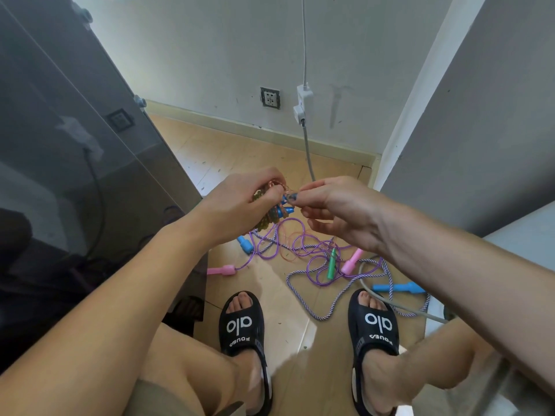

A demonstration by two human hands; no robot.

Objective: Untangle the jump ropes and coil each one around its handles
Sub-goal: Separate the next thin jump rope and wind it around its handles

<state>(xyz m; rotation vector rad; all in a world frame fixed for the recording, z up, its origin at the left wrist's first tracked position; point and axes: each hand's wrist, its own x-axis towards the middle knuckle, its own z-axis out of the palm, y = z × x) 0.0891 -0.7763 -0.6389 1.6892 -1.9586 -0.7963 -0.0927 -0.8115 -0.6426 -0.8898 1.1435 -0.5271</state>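
The left hand (240, 199) grips a coiled rope bundle (267, 217) with blue handles (283, 210), fingers curled round it. The right hand (336, 211) pinches a thin rope end (290, 196) just beside the bundle. Below them, on the wooden floor (270, 295), lies the tangle of purple ropes (312, 250) with pink, green and blue handles, in front of two black sandals (241, 324)

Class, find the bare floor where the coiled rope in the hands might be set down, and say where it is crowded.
Bare floor lies between the skirting board and the hands. A smaller patch lies between the two sandals. Crowded: the tangled ropes and handles lying ahead of the feet.
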